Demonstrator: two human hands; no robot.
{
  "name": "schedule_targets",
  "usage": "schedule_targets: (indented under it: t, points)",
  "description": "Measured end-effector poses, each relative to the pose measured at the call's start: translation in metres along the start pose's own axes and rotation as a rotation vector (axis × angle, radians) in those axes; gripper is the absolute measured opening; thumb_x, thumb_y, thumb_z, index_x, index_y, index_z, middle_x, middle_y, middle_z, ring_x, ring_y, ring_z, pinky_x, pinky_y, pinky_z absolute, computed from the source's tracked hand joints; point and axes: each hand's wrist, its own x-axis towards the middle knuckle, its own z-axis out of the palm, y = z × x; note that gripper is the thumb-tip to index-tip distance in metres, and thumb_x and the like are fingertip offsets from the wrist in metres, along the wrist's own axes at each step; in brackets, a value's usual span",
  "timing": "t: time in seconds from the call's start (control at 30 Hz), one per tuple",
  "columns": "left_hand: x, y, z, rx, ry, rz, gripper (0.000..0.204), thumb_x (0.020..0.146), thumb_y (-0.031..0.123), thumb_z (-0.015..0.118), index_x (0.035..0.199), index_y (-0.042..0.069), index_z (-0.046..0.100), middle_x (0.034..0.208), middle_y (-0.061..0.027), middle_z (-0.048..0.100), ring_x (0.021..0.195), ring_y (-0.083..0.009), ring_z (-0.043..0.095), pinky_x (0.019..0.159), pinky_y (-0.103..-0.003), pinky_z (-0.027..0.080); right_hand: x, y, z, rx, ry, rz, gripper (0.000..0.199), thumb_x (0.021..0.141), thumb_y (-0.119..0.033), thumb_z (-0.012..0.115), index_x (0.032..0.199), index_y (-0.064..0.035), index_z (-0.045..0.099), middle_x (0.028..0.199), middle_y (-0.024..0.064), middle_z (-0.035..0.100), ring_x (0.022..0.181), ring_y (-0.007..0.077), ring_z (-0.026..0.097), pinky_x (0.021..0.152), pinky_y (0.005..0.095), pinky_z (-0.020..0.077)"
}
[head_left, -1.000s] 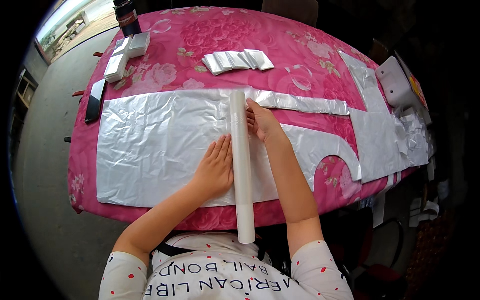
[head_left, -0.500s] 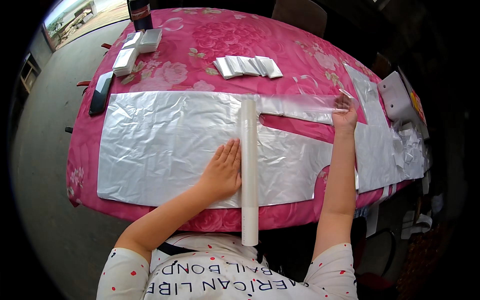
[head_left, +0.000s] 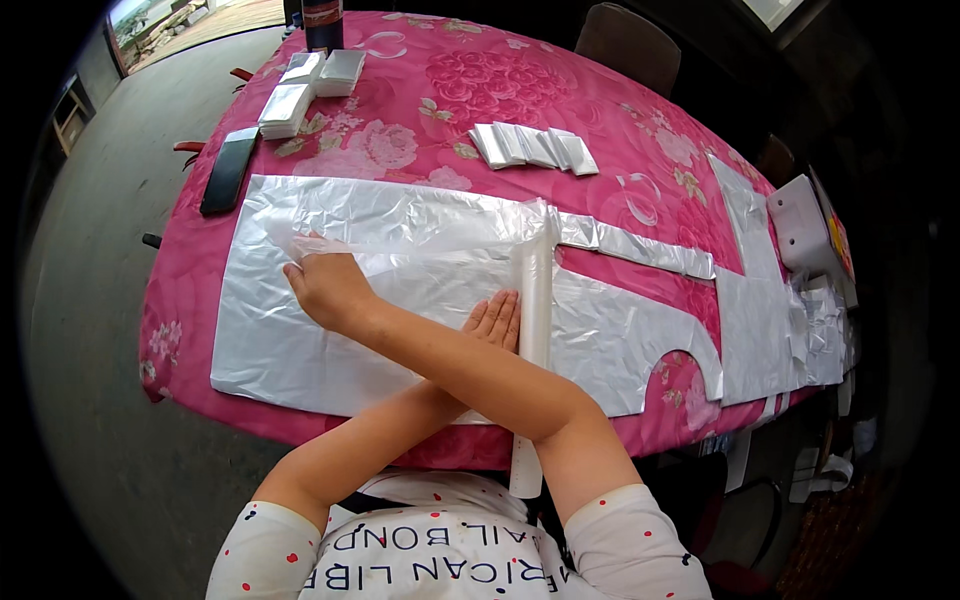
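Observation:
A thin, silvery-white plastic sheet (head_left: pixel 290 340), cut with strap-like strips and a curved notch at its right end, lies flat in front of me. A long pale tube (head_left: pixel 536 350) rests across it, its near end past the table edge. My left hand (head_left: pixel 495 318) is flat on the sheet with fingers stretched, beside the tube. Crossing over my left forearm, my right arm reaches to the left. My right hand (head_left: pixel 325 280) is closed on thin clear plastic film (head_left: pixel 430 240), stretched between it and the tube's far end. Its fingertips are partly hidden.
Folded plastic packets (head_left: pixel 530 147) lie beyond the sheet, and stacked packets (head_left: pixel 288 108) stand far left near a phone (head_left: pixel 230 172) and a dark bottle (head_left: pixel 322 25). More plastic sheets (head_left: pixel 760 330) and a white box (head_left: pixel 798 225) are at right. A flowered pink cloth (head_left: pixel 480 80) covers the table.
My right hand has swung from the far right to the left, crossing over my left arm with the film. The left hand remains flat beside the tube. The view has shifted slightly.

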Motion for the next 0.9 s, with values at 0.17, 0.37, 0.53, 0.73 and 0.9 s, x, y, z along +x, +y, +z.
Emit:
schedule_targets:
  t: [0.17, 0.37, 0.53, 0.73, 0.9]
  points:
    - [-0.001, -0.003, -0.009, 0.014, -0.132, -0.063, 0.062, 0.082, 0.024, 0.038, 0.133, -0.011, 0.029, 0.142, -0.0239, 0.026, 0.134, -0.0339, 0.021, 0.11, -0.044, 0.012, 0.002, -0.104, -0.016, -0.584, -0.976, -0.115, 0.022, 0.073, -0.018, 0.062, 0.086, -0.0006, 0.066, 0.093, 0.0152, 0.064, 0.089, 0.0304, 0.061, 0.081, 0.0404, 0.0465]
    - [0.002, -0.002, -0.04, -0.473, -0.088, -0.199, 0.061, 0.082, 0.024, 0.038, 0.132, -0.01, 0.031, 0.14, -0.0233, 0.029, 0.134, -0.0321, 0.022, 0.111, -0.043, 0.012, -0.038, -0.064, -0.149, 0.141, -0.233, -0.1, 0.036, 0.069, 0.004, 0.053, 0.104, -0.002, 0.059, 0.102, 0.0156, 0.061, 0.092, 0.0327, 0.059, 0.078, 0.0386, 0.0482]
    - [0.006, 0.008, -0.016, -0.052, -0.092, -0.078, 0.059, 0.082, 0.023, 0.034, 0.131, -0.011, 0.033, 0.139, -0.025, 0.03, 0.134, -0.0342, 0.023, 0.11, -0.043, 0.013, -0.117, 0.113, -0.228, -0.649, 0.23, 0.296, 0.048, 0.076, -0.008, 0.059, 0.121, 0.0019, 0.048, 0.124, 0.0184, 0.048, 0.12, 0.034, 0.04, 0.101, 0.0418, 0.0321]
    - [0.002, 0.002, -0.022, -0.052, -0.121, -0.1, 0.061, 0.081, 0.023, 0.035, 0.131, -0.011, 0.031, 0.141, -0.0252, 0.027, 0.134, -0.0352, 0.022, 0.111, -0.043, 0.013, -0.109, 0.161, -0.205, -0.749, 0.224, 0.384, 0.068, 0.075, -0.028, 0.066, 0.128, 0.0027, 0.039, 0.13, 0.019, 0.043, 0.126, 0.037, 0.03, 0.105, 0.0469, 0.0228]
    - [0.002, 0.002, -0.023, -0.093, -0.124, -0.095, 0.062, 0.08, 0.022, 0.037, 0.131, -0.011, 0.032, 0.14, -0.0256, 0.028, 0.134, -0.0356, 0.021, 0.111, -0.043, 0.013, -0.094, 0.184, -0.209, -0.844, 0.37, 0.399, 0.064, 0.072, -0.026, 0.067, 0.124, 0.0013, 0.043, 0.122, 0.0186, 0.049, 0.12, 0.0348, 0.038, 0.102, 0.0461, 0.0265]
